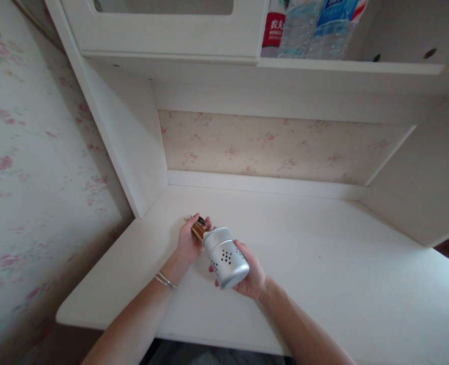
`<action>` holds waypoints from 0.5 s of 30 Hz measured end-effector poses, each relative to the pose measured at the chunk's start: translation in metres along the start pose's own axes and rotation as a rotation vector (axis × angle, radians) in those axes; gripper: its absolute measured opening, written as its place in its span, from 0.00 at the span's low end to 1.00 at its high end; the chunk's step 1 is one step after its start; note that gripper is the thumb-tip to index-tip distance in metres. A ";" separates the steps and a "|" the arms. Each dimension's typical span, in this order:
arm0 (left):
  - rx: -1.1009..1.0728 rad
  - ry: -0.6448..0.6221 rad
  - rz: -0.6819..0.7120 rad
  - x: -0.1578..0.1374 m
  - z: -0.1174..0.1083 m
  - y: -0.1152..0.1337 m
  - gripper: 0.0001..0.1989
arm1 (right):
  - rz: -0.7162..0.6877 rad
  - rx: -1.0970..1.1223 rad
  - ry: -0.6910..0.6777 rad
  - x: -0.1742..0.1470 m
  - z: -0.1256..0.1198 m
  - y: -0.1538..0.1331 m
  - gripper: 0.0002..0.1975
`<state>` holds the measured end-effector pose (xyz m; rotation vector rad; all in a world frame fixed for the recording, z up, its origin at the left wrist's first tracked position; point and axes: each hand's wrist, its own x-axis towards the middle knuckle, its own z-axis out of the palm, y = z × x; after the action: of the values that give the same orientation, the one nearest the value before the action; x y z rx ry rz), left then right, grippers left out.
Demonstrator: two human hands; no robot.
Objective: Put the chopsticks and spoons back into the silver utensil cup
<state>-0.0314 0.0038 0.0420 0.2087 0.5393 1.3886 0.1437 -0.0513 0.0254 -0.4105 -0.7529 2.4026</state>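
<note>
One can, two hands, a bundle of sticks

One silvery can (226,261) is held over the white desk (323,238), near its front left part; whether it touches the top cannot be told. Two hands are at work. The sticks (198,229) are several, too bunched to count, with a dark piece (201,220) among them at the far end. Three clusters of holes show on the can's side. Two thin bands (166,280) circle the left wrist, and at least three bottles (333,20) stand on the shelf (346,66) above.

The can lies in the right hand (251,274), whose fingers are wrapped around it: thumb along its right side, fingertips emerging on its left. The left hand (190,241) is closed on the sticks just beyond the can's rim, its thumb at the near left and other fingertips across the bundle.

The can is tilted, its long axis slanting from far left to near right. Its mouth points away and leftward, toward the left hand; its closed base faces the person. The sticks slant the same general way, though more sideways. Their near ends meet the rim; how deep they sit inside is hidden.
</note>
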 end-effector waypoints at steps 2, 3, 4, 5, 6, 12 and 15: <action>0.031 0.007 -0.035 -0.003 0.003 -0.006 0.06 | 0.011 0.027 -0.023 0.000 -0.002 -0.001 0.34; 0.045 0.007 -0.057 -0.005 0.004 -0.010 0.07 | 0.022 0.043 -0.033 0.000 -0.003 -0.002 0.35; 0.056 -0.003 -0.079 -0.007 0.006 -0.013 0.07 | 0.036 0.061 -0.038 0.000 -0.004 -0.003 0.36; 0.065 -0.025 -0.101 -0.009 0.007 -0.016 0.07 | 0.049 0.080 -0.037 0.000 -0.005 -0.004 0.37; 0.072 -0.053 -0.118 -0.011 0.008 -0.019 0.08 | 0.062 0.101 -0.032 0.000 -0.006 -0.005 0.38; 0.088 -0.012 -0.038 -0.006 0.003 -0.023 0.10 | 0.116 0.180 -0.003 0.000 -0.005 -0.008 0.42; 0.068 0.023 0.033 0.001 -0.003 -0.017 0.08 | 0.127 0.180 -0.013 -0.001 -0.005 -0.010 0.44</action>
<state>-0.0176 0.0014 0.0318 0.2578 0.6052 1.4078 0.1511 -0.0432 0.0279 -0.3795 -0.5238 2.5677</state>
